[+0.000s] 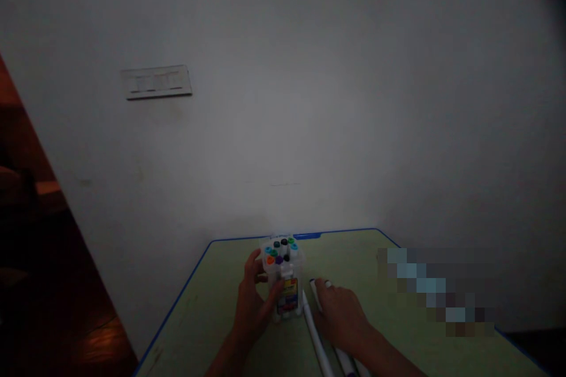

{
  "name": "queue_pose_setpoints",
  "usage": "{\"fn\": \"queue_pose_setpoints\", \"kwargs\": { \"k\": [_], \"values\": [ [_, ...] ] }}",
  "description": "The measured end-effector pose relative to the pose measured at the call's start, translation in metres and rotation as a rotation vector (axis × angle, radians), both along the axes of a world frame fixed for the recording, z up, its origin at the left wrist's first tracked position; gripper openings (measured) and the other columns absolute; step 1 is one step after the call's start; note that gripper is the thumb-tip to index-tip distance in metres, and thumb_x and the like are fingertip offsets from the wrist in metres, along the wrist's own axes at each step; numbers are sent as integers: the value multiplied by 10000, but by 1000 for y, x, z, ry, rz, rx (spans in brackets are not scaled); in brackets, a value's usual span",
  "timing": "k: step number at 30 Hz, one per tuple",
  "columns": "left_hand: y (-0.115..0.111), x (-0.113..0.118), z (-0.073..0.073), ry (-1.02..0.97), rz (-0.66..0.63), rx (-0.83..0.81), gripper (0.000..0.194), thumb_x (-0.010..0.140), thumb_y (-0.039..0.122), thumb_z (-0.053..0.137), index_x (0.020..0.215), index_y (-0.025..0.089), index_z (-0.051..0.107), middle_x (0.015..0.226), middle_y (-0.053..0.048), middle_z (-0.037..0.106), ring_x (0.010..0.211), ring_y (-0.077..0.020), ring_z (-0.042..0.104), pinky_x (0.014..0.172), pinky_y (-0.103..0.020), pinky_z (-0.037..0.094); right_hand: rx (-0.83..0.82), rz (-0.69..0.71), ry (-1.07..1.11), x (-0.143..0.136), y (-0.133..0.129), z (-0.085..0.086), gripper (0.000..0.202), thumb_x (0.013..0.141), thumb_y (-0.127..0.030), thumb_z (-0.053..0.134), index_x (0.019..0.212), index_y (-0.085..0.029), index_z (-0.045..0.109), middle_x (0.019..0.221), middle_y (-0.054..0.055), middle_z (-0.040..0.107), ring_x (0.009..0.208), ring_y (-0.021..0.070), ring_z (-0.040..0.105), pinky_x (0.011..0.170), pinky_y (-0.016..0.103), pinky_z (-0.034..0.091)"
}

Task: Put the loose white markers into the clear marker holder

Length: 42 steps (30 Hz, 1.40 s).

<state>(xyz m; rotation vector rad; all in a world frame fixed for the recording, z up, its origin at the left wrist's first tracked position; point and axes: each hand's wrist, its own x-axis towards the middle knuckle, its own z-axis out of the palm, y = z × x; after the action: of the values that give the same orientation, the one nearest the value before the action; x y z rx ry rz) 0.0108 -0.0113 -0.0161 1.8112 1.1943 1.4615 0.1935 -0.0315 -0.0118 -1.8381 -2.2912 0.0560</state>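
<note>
A clear plastic marker case point(299, 265) stands upright on the table, with several markers in it showing orange, purple, black, green and blue ends. My left hand point(255, 306) grips the case from its left side, thumb across the front by the yellow, red and blue label point(288, 294). To the right, my right hand point(342, 312) is low over the table with its fingers closed on a white marker point(315, 290) with a dark end. A second pale end pokes out by its knuckles. A long white marker point(316, 336) lies between the hands, and others lie partly under my right wrist.
The green tabletop point(212, 283) has a blue rim and meets a grey wall point(283, 100). A switch plate point(157, 82) is on the wall. A pixelated patch point(433, 288) hides the table's right side. Left of the wall is a dark, reddish room point(66, 306).
</note>
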Motion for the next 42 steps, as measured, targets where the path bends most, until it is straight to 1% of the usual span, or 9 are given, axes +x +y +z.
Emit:
{"fn": "queue_pose_setpoints", "kwargs": {
  "k": [5,12,16,21,26,31,34,37,42],
  "values": [
    [-2,1,2,-9,-12,14,616,781,417,515,1263,249,171,1162,-64,495,923,-132,550,821,-325,479,31,-65,178,14,7,17,449,642,-100,445,1084,-79,516,837,154,660,797,298,618,666,372,438],
    [2,0,-2,4,-7,13,617,783,417,510,1269,256,165,1215,-72,454,966,-142,536,834,-328,475,429,75,1034,36,1,110,155,778,-346,471,801,-195,441,651,-6,557,519,135,531,472,245,414],
    [1,0,-1,4,-19,3,628,782,432,508,1268,251,153,1183,-67,483,947,-135,543,831,-324,477,498,263,1101,17,4,135,190,801,-373,462,802,-184,457,657,-10,528,543,124,528,495,240,427],
    [0,-1,-2,-5,-9,-18,626,787,442,491,1277,246,153,1207,-70,463,993,-143,521,842,-322,457,332,281,853,-11,19,123,149,785,-232,462,917,-162,471,641,-9,547,538,131,521,500,237,372],
    [-1,0,-2,9,-5,-7,622,789,440,490,1275,238,160,1210,-89,467,970,-148,528,840,-330,461,262,283,702,-18,24,106,699,749,-128,468,1348,-184,113,577,-57,541,529,149,510,514,237,338],
    [1,-2,-3,3,5,-33,656,768,495,484,1282,250,157,1194,-78,467,933,-145,540,832,-341,472,310,345,571,-22,25,98,220,754,-113,483,931,-164,605,792,35,619,711,141,554,653,246,401],
    [5,-4,-5,42,58,-34,667,752,525,480,1278,220,206,1218,-101,442,1009,-175,510,863,-359,459,338,342,513,-21,22,96,186,766,-97,467,771,-140,647,811,56,597,767,144,549,701,249,411],
    [9,-5,-5,46,85,-21,679,734,525,503,1274,222,224,1213,-109,444,963,-179,534,821,-362,489,411,301,543,-15,13,91,205,780,-126,447,889,-134,620,879,66,584,761,141,539,693,249,419],
    [12,-6,-3,45,110,-17,699,694,536,544,1259,236,261,1203,-106,449,890,-189,569,774,-380,521,471,54,492,-1,-3,62,177,754,-129,399,783,-149,573,753,51,607,685,155,559,616,264,407]
  ]
}}
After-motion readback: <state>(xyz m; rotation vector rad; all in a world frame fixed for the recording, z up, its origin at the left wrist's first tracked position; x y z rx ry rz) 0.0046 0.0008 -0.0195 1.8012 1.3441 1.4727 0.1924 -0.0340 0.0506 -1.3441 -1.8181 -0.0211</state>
